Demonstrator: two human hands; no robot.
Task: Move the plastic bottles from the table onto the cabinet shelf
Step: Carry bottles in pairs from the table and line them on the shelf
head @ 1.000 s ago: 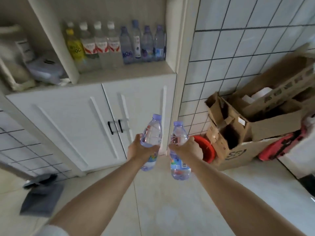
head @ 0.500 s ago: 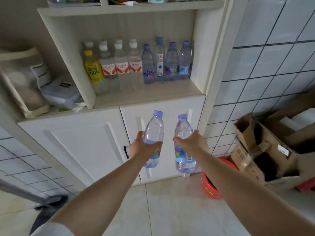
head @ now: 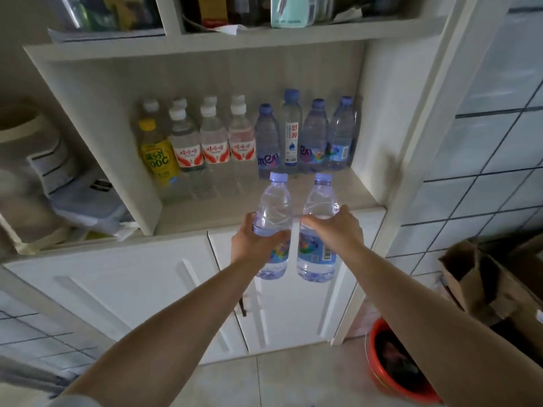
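Observation:
My left hand [head: 252,242] grips a clear water bottle [head: 273,210] with a purple cap around its middle. Beside it, my right hand [head: 338,230] grips a second purple-capped bottle [head: 318,201] of the same kind. Both bottles are upright and held side by side in the air, just in front of the edge of the cabinet shelf [head: 205,215]. Along the back of that shelf stand several bottles: a yellow one [head: 157,151], clear ones with red labels [head: 216,142], and purple-capped ones [head: 314,136]. The front right part of the shelf board is bare.
White cabinet doors [head: 132,289] with dark handles are below the shelf. A left compartment holds a bag and a plastic box [head: 85,198]. A red basin [head: 390,362] and cardboard boxes [head: 482,277] sit on the floor at right, against the tiled wall.
Both hands have carried the bottles up and toward the shelf; the view has come closer to the cabinet and risen, so the shelf now fills the middle.

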